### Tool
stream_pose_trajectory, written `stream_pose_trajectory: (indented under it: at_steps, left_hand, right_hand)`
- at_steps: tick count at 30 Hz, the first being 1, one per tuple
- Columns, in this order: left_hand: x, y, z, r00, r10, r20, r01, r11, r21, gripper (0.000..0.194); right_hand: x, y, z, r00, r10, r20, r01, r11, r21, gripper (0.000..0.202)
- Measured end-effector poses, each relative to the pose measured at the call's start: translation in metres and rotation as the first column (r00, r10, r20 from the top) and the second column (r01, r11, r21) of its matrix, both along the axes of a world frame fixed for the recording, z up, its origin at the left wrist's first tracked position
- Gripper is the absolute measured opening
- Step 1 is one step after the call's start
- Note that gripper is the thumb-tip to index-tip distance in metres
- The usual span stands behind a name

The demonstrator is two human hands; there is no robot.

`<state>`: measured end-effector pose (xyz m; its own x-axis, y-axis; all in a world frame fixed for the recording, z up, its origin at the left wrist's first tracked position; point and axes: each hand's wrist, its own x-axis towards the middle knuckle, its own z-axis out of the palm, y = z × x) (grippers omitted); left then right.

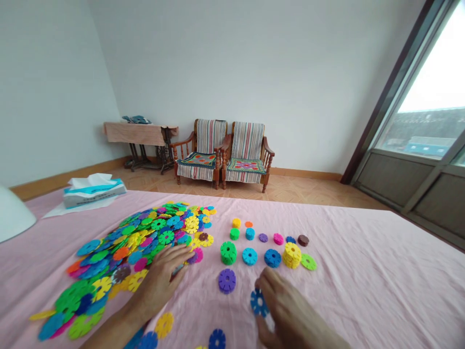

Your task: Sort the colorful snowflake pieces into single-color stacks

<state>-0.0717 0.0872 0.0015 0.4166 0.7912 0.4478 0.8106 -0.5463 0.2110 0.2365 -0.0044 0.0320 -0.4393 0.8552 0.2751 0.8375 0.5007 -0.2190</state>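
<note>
My left hand (165, 274) lies over the right side of a heap of mixed-colour notched plastic discs (136, 237), its fingers stretched out towards a magenta disc (198, 255). A bluish edge shows between its thumb and fingers; whether it touches that piece I cannot tell. Between the thumb and fingers of my right hand (286, 305) a blue notched disc (259, 302) is pinched, tilted towards me. Just beyond it stand sorted stacks: purple (227, 280), green (228, 252), light blue (249, 256), blue (272, 258) and yellow (292, 255). A lime disc (308, 261) leans by the yellow stack.
Behind these are rows of smaller discs, among them brown (303, 240) and pink (278, 238). Loose discs, one dark blue (217, 339), lie near me. A tissue pack (94, 192) sits at the back left of the pink-covered table (363, 271). Two wooden chairs (247, 166) stand beyond.
</note>
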Motion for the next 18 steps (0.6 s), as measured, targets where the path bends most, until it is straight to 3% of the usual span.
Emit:
stream_pose_trajectory:
  at_steps: [2, 5, 10, 18]
  left_hand:
    - [0.001, -0.001, 0.001, 1.000, -0.004, -0.001, 0.004, 1.000, -0.003, 0.031]
    - [0.002, -0.002, 0.002, 1.000, -0.002, -0.002, 0.002, 1.000, -0.008, 0.032]
    - [0.002, -0.001, 0.002, 1.000, 0.006, 0.002, -0.006, 1.000, -0.019, 0.032]
    - [0.000, -0.001, 0.000, 1.000, 0.006, -0.011, -0.006, 1.000, -0.030, 0.033]
  right_hand:
    - [0.020, 0.011, 0.021, 0.995, -0.078, -0.059, 0.076, 0.997, -0.029, 0.020]
    - [0.046, 0.036, 0.035, 0.991, -0.130, -0.018, 0.129, 0.991, -0.029, 0.020]
    - [0.062, 0.064, 0.038, 0.991, -0.089, 0.101, 0.097, 0.993, -0.074, 0.023]
    - [0.060, 0.075, 0.043, 0.988, -0.027, 0.150, 0.051, 0.986, -0.159, 0.022]
